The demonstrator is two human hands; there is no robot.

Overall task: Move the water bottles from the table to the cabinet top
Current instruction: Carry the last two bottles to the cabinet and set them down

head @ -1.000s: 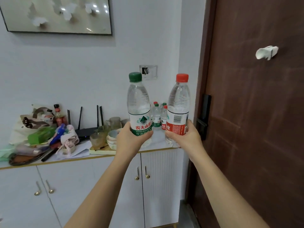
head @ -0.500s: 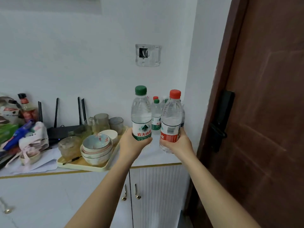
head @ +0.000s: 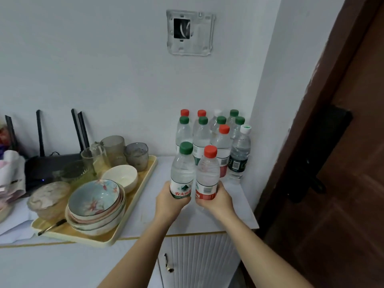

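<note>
My left hand (head: 169, 202) grips a green-capped water bottle (head: 182, 169) around its lower label. My right hand (head: 216, 201) grips a red-capped water bottle (head: 207, 173) the same way. Both bottles are upright, side by side and nearly touching, over the white cabinet top (head: 234, 215). Whether their bases rest on the surface I cannot tell, as my hands hide them. Just behind them, several more bottles (head: 220, 140) with red, green and white caps stand clustered in the back right corner against the wall.
A cream tray (head: 89, 238) with stacked bowls (head: 95, 204), a white bowl and glass cups fills the cabinet top to the left. A black router (head: 45, 165) stands behind it. A dark brown door (head: 340, 163) with a black handle borders the cabinet on the right.
I have come closer to the cabinet. Both hands have lowered the two bottles toward the cabinet top, in front of the standing cluster.
</note>
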